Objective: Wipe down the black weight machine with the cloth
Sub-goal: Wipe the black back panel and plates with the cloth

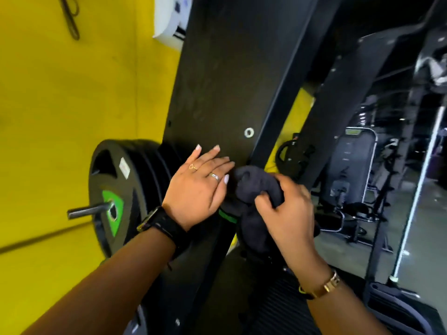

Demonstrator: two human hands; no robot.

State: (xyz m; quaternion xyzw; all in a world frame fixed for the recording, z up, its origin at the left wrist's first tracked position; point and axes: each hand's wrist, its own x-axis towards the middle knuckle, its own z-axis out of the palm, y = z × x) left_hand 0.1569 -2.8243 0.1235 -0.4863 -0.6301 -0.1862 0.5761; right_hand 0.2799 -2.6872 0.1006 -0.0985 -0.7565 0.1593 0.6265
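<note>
The black weight machine [225, 76] fills the middle of the head view as a broad flat black panel with a white-rimmed bolt hole. My left hand [199, 184] lies flat on the panel's lower part, fingers straight, with rings on two fingers and a black watch on the wrist. Just to its right, my right hand [289, 209] grips a bunched dark cloth [256, 187] with a green edge and holds it against the panel's right edge. Part of the cloth hangs down below the hand.
Black weight plates with a green hub [113, 192] sit on a steel peg left of the panel, in front of a yellow wall [72, 105]. Other gym machines [350, 165] and a white pole [416, 194] stand to the right. A ribbed black footplate [278, 310] lies below.
</note>
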